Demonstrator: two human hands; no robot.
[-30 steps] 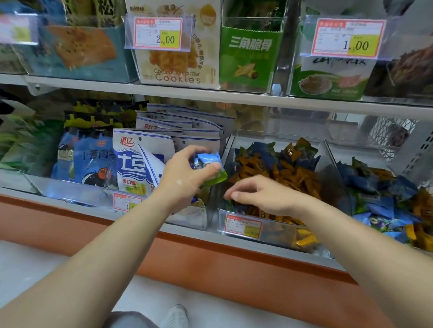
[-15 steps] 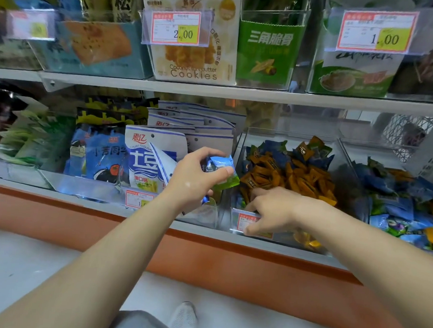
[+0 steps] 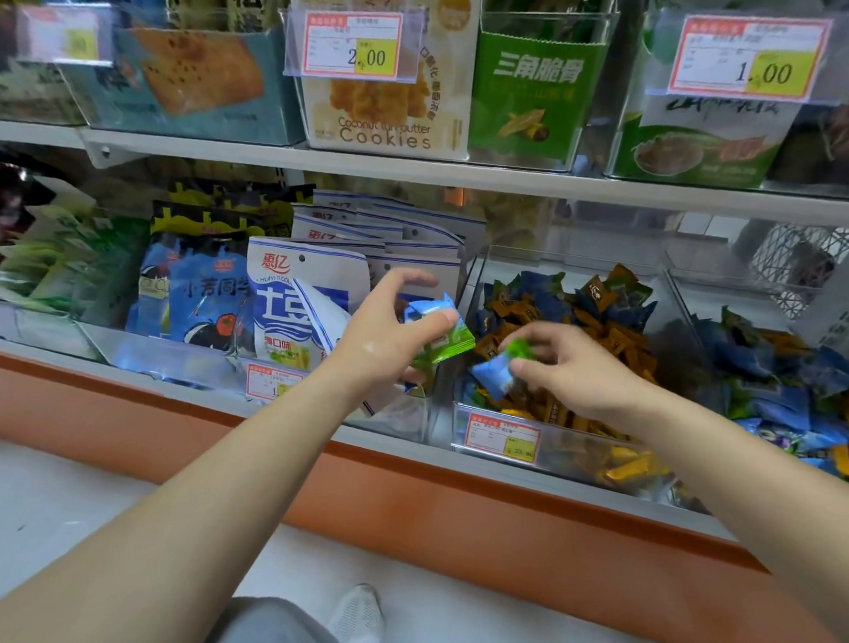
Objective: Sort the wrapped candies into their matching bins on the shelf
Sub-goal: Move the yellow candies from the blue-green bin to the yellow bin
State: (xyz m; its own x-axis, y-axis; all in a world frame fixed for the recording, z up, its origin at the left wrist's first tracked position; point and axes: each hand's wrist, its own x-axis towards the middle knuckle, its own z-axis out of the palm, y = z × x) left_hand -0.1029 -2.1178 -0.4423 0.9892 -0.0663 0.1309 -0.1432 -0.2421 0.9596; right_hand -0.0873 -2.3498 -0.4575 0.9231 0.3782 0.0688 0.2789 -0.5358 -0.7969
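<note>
Small blue-and-green wrapped candy (image 3: 495, 373) pinched at the curled fingertips of the right hand (image 3: 576, 370), just above the clear plastic bin (image 3: 574, 447) of orange and blue sweets. Just left of it, a bunch of blue and green wrapped candies (image 3: 441, 332) gripped under the thumb of the left hand (image 3: 386, 341), before white-and-blue snack bags (image 3: 304, 304) on the shelf (image 3: 405, 444).

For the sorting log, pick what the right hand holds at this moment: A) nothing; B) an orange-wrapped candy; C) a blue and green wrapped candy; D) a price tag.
C: the right hand pinches a blue and green wrapped candy just over the clear bin of orange and blue candies, while the left hand grips similar candies.
</note>
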